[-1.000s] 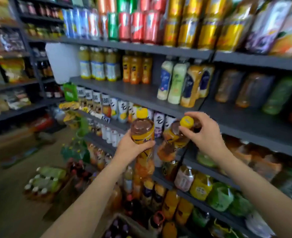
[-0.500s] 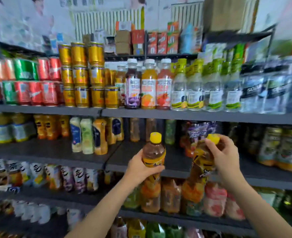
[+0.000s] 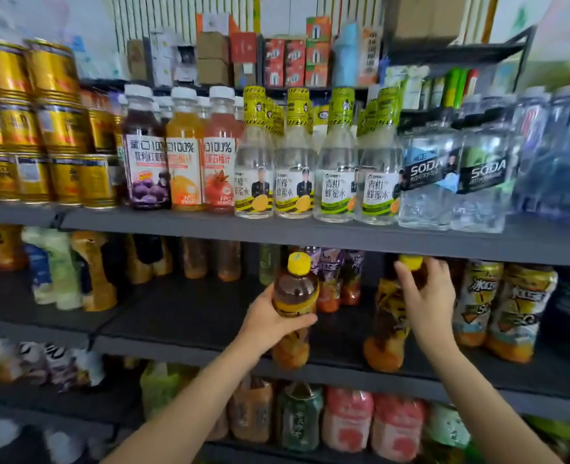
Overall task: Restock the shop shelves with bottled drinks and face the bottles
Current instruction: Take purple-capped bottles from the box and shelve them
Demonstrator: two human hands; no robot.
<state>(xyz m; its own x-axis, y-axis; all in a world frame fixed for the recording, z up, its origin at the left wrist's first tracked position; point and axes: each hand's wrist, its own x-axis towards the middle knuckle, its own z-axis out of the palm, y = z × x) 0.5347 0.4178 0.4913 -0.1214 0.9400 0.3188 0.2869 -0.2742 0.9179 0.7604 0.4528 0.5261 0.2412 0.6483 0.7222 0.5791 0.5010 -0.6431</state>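
At the centre of the frame, the left hand [image 3: 270, 321] wraps its fingers and thumb round the shoulder of a brown tea bottle with a yellow cap and orange-yellow label [image 3: 295, 311], holding it upright in front of the dark grey middle shelf [image 3: 190, 316]; whether its base touches the shelf edge cannot be told. To the right of centre, the right hand [image 3: 426, 296] curls its fingers round the neck of a second yellow-capped brown tea bottle [image 3: 389, 324], fingertips at the cap, with the bottle standing slightly tilted near the front edge of the same shelf. Just to its right stand two matching orange-labelled tea bottles [image 3: 503, 309]. Between the two held bottles, further back, are purple-labelled bottles [image 3: 332, 279].

On the shelf above, across the middle of the frame, stand from left to right gold cans [image 3: 52, 135], three white-capped juice bottles [image 3: 183, 155], clear honey-water bottles with yellow-green tops [image 3: 313, 162] and clear soda-water bottles with dark labels [image 3: 451, 175]. In the lower part of the frame, pink and green packaged drinks [image 3: 347, 420] fill the lower shelf. Small cardboard boxes [image 3: 277, 58] sit along the top.
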